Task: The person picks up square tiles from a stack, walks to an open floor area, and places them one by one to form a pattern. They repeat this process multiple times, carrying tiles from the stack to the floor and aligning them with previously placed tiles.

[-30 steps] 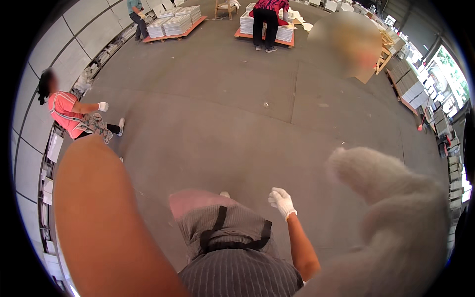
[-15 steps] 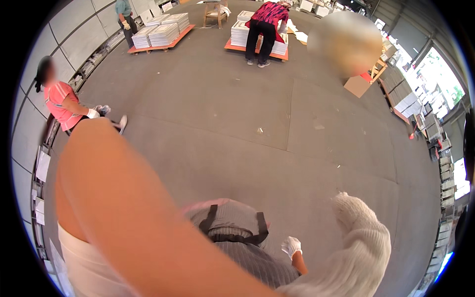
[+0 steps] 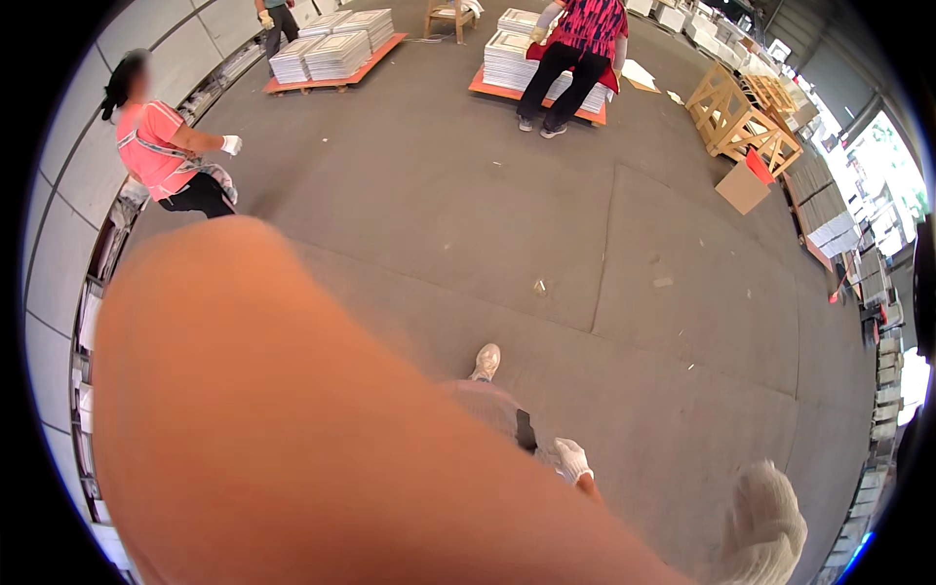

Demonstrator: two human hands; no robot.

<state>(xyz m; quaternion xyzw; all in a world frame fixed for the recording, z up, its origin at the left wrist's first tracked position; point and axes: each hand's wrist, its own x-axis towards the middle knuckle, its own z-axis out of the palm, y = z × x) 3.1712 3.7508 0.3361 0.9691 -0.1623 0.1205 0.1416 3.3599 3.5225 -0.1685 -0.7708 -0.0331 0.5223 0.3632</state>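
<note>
A large bare forearm, my left one, crosses close in front from the left to the lower right. Beyond it, my left hand point(image 3: 765, 522), in a knitted white glove, shows at the lower right; motion smears its fingers, and I make out nothing in it. Lower middle, my right hand point(image 3: 571, 459), also in a white glove, hangs beside my apron point(image 3: 492, 405). Its fingers look curled together and I see nothing in them. My forearm hides much of my body and the apron. One light shoe point(image 3: 486, 361) shows ahead of the apron.
A person in pink point(image 3: 154, 146) is on the left. Another in a red-patterned top point(image 3: 585, 44) stands at a pallet of white stacks point(image 3: 509, 63). A second loaded pallet point(image 3: 336, 54), a wooden crate point(image 3: 721, 112), and a cardboard box point(image 3: 743, 187) stand on the grey floor point(image 3: 458, 224).
My left forearm fills more of the view, and its gloved hand has moved right and down. My shoe has come into view. The person in pink has extended an arm; the crate is now visible.
</note>
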